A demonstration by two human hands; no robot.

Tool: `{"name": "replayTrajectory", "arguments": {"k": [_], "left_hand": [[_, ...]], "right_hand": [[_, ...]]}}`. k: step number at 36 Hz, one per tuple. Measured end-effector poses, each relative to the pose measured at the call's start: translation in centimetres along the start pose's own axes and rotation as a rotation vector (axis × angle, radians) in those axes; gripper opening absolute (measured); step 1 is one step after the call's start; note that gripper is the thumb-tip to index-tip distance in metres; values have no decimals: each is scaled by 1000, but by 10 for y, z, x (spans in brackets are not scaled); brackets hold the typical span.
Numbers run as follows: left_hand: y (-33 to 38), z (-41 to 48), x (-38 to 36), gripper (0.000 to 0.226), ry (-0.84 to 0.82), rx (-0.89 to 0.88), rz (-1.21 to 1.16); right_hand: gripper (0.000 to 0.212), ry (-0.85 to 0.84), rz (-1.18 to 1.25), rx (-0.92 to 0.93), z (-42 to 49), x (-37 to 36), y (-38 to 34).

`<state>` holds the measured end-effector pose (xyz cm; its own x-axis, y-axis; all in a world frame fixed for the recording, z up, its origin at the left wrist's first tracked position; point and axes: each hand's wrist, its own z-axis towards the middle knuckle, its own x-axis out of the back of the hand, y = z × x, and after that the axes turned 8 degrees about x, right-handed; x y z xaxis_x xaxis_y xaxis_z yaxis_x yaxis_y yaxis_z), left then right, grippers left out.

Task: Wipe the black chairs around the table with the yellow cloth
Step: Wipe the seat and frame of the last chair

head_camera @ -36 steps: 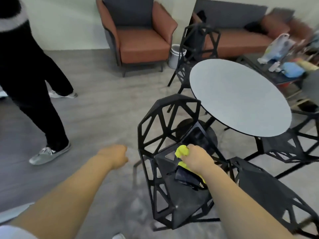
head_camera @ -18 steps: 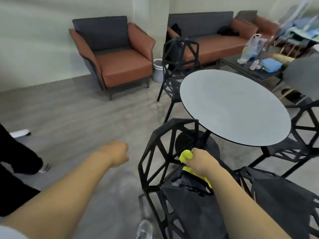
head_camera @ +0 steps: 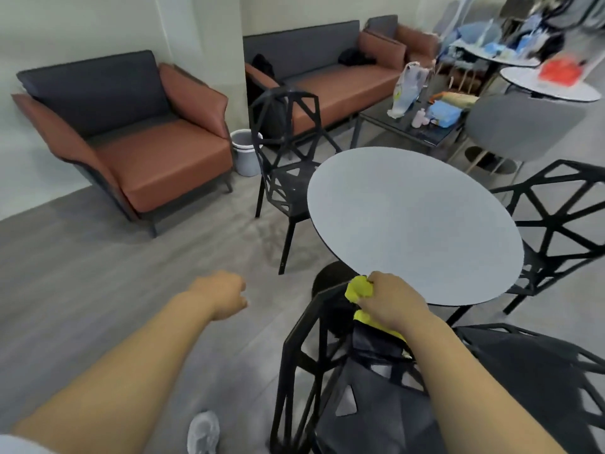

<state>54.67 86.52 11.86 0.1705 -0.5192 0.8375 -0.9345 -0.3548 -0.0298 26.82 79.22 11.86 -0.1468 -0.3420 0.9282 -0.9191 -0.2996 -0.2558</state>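
My right hand [head_camera: 389, 303] grips the bunched yellow cloth [head_camera: 358, 289] over the near black lattice chair [head_camera: 304, 362], close to the round grey table's [head_camera: 412, 221] front edge. A dark piece of fabric hangs below the cloth against my wrist. My left hand [head_camera: 222, 298] is curled into a loose fist over the floor, holding nothing, left of that chair. A second black chair [head_camera: 288, 165] stands at the table's far left, a third [head_camera: 563, 231] at its right, and another [head_camera: 540, 371] sits at the lower right.
A brown and grey armchair [head_camera: 137, 139] and a sofa [head_camera: 330, 77] line the back wall, with a small white bin [head_camera: 245, 152] between them. A cluttered glass side table [head_camera: 415, 126] and a grey chair [head_camera: 520, 126] stand behind the round table. My shoe [head_camera: 203, 434] is on the grey floor.
The view has swung right and up, so the person in black at the left is out of sight. My right hand with the cloth has moved up toward the chair's top rim.
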Motion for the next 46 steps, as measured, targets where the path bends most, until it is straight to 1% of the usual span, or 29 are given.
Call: {"name": "replayTrajectory", "arguments": {"k": [3,10,15,19,24,29,40,46], "left_hand": [[-16,40,26,47,28,-34,28],[-50,129,95,41,110,-193,147],[-68,169,132,42,122,-251,173],[-74,193,147,41,116,-279,180],[-81,226,152,43,64,-289,159],[-81,268,162,43,25,-294,182],[-57,399,228,41,6,-277,181],[-57,458,259,34,-9,-273,85]], "right_hand": [[32,74,25,-44,24,11,-21],[31,178,54,-171,85,29,-73],[32,185,89,-220,116,35,-101],[32,195,88,-241,136,37,-113],[29,165,94,-265,164,34,-120],[31,135,96,-278,206,35,-118],[29,185,102,-272,357,79,-98],[27,156,69,-256,431,98,-103]]}}
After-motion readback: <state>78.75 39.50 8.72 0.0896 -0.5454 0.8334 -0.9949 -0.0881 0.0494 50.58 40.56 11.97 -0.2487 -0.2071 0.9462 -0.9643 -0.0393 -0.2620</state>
